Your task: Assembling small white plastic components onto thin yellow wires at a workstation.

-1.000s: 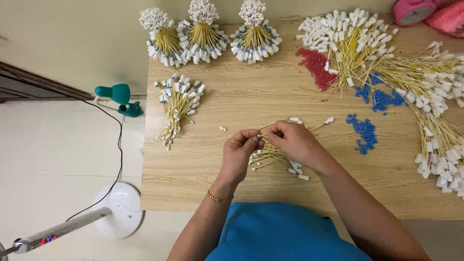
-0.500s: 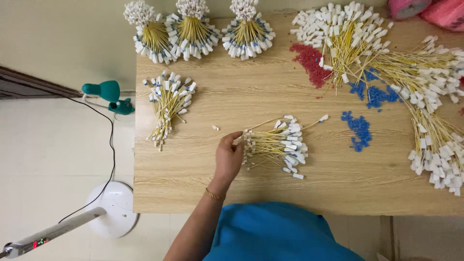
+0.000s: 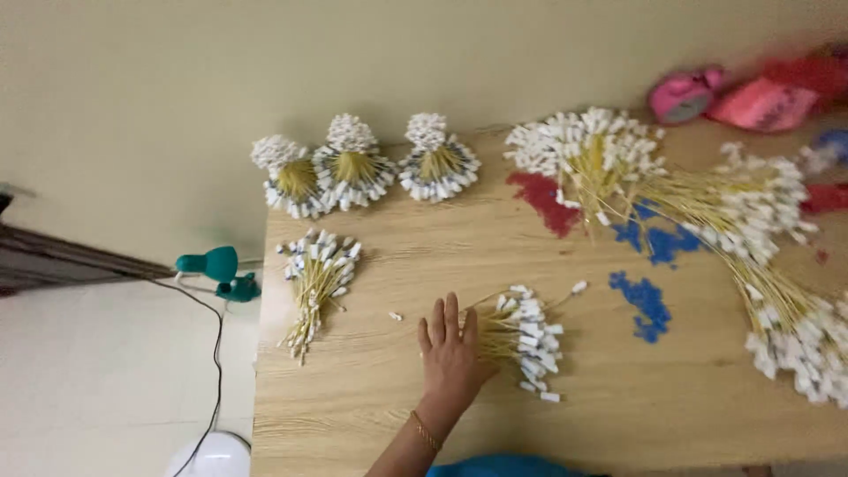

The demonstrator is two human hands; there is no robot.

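Bare wood lies open along the near edge of the table (image 3: 353, 415), left of the left hand (image 3: 452, 353), and through the middle strip towards the far edge. The hand rests flat, its fingers touching a small bundle (image 3: 528, 340). Another bundle (image 3: 316, 281) lies near the left edge. Three tied bunches (image 3: 353, 168) line the far edge; a loose heap (image 3: 707, 212) crowds the right side.

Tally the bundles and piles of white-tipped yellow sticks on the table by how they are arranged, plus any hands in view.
Round tied bundles along the wall edge: 3
Flat bundles lying on the wood, one at the left, one under the left hand: 2
Large loose heap at the right: 1
Hands: 1
Total: 7
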